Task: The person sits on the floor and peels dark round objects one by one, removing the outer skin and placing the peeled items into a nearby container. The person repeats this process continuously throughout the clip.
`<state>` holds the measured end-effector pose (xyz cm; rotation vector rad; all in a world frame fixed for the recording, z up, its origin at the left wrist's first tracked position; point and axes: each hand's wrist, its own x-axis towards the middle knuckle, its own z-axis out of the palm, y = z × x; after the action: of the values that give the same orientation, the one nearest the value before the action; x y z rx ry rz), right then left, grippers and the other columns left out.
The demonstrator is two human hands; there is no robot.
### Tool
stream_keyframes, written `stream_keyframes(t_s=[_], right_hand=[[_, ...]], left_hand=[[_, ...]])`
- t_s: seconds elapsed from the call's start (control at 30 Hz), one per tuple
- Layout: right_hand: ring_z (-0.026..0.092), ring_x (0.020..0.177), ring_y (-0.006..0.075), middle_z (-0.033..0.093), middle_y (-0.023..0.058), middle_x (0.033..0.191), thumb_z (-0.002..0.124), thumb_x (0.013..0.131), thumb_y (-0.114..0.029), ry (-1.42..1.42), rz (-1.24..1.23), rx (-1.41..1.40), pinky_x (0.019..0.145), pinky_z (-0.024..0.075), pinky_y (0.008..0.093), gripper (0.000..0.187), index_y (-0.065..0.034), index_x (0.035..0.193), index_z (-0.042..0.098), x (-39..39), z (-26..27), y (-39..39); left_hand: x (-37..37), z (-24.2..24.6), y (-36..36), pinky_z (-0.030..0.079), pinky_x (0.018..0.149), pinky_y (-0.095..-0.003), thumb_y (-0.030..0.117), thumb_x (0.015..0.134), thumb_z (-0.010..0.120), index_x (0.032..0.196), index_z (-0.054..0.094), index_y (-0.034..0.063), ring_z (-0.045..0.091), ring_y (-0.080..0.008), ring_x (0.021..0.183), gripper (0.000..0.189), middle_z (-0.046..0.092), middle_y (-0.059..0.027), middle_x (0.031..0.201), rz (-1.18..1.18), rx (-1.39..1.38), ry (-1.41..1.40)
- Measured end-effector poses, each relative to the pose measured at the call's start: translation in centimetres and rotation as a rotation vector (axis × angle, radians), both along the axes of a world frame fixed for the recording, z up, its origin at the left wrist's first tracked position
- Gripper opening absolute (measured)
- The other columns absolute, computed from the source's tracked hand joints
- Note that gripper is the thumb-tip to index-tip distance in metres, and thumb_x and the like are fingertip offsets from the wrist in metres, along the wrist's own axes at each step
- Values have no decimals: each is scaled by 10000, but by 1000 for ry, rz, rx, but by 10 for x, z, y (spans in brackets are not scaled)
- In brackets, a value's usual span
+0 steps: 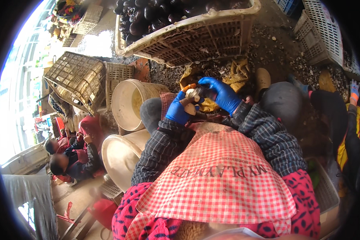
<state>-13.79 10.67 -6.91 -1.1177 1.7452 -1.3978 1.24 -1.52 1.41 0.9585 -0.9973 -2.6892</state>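
My left hand (pixel 178 109), in a blue glove, is curled in front of my lap. Orange, brown and pale pieces show at its fingers; whether they are finger wraps or a held thing is unclear. Close on its right is my right hand (pixel 223 95), also blue-gloved, bent around a dark, blurred object (pixel 208 91) that lies between both hands. Beyond them stands a dirty white plastic crate (pixel 186 39) holding many dark, glossy, oval shellfish (pixel 150 13). A muddy yellow sack or cloth (pixel 236 73) lies below the hands, partly hidden by them.
White plastic buckets (pixel 127 105) lean at my left knee, near a tipped lattice crate (pixel 78 78). Two people (pixel 75 159) sit further left. On the right are stacked crates (pixel 321 33) and a co-worker's gloved hand (pixel 354 90). Shell bits cover wet ground (pixel 276 45).
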Motion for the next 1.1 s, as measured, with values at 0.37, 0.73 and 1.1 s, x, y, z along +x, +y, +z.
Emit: stream_keyframes(t_s=[0.37,0.73,1.1], right_hand=[[629,834,184,663,87,964,672,851,-373,-59,-45,-35,788,494,314,407,-81,1121,586,-8,24,-2],[589,793,137,643,43,1003,676,861,-261,-180,-196,158,769,486,289,372,-85,1169,564,-8,36,-1],[646,921,219,659,112,1017,637,872,-386,-176,-178,175,801,496,335,428,-105,1183,554,-8,29,2]], left_hand=[[1,-5,0,486,835,-356,23,901,504,1309,435,68,566,-254,981,416,538,-119,1123,-26,159,112],[1,-12,4,495,839,-415,-1,876,540,1225,494,63,587,-286,964,358,557,-143,1118,-6,-6,33],[-2,6,9,503,791,-416,40,895,546,1289,469,63,588,-284,1011,403,558,-121,1167,5,7,6]])
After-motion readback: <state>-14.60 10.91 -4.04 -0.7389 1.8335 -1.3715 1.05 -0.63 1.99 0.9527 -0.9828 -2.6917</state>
